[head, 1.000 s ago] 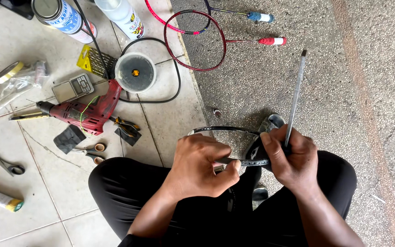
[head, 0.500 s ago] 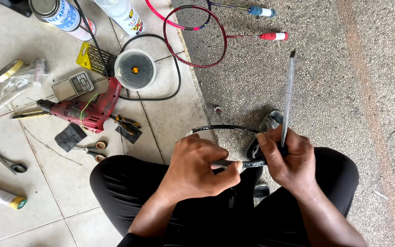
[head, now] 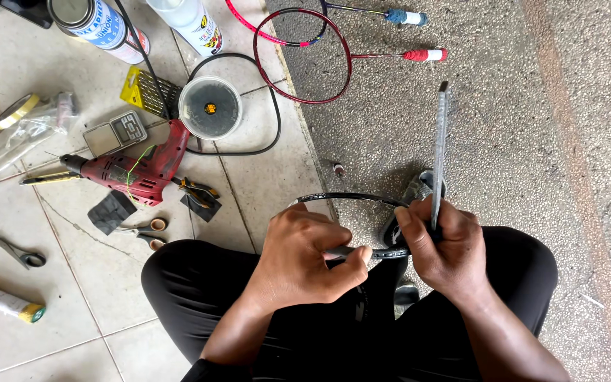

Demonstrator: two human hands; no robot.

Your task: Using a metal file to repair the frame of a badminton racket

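- Head view: we look down on our knees in black trousers (head: 199, 290), with both hands working just above them on a black racket frame (head: 351, 198).
- Our left hand (head: 305, 262) comes up from the lower middle, wrist bent, knuckles upward. Its fingers are curled tight together, thumb and forefinger pinching a short grey tool (head: 341, 252) against the frame's lower edge.
- Our right hand (head: 443, 244) comes in from the lower right, closed in a fist around the frame's right side and a thin grey shaft (head: 438, 152) that stands up from the fist, away from us.
- The frame sits between the two hands, over the edge where tile meets rough concrete.
- On the tiles to our left lie a red drill (head: 132, 173), scissors (head: 5, 244) and a round clear tub (head: 210, 107); a red racket (head: 319, 60) lies on the concrete ahead.
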